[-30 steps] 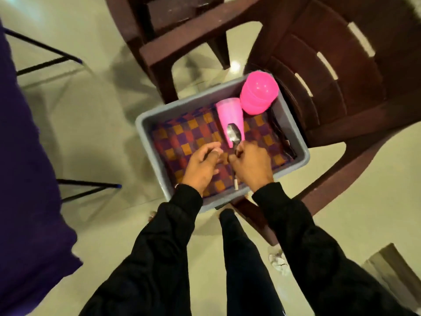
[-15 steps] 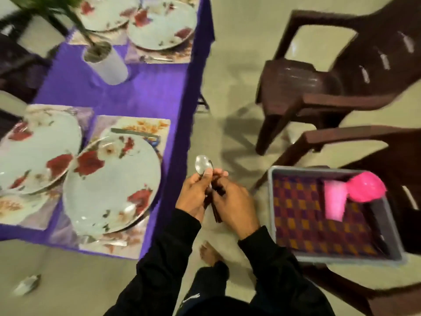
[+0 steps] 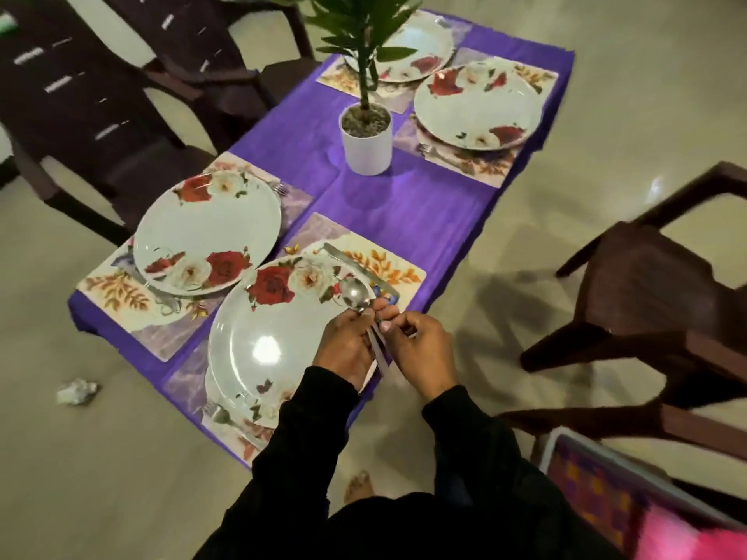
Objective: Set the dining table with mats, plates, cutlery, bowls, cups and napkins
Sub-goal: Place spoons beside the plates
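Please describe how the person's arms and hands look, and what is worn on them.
Both arms wear long black sleeves reaching the wrists. The left hand and right hand are bare: no gloves, and no rings or watch that I can see. Fingernails look short and unpainted.

Both black-sleeved forearms reach up from bottom centre of the frame, left hand and right hand side by side at centre, knuckles up, fingers curled and pinching cutlery between them.

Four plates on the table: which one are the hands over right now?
The nearest plate, at the table's near right corner. Both the left hand and right hand hold spoons above its right rim; the other three sit farther away.
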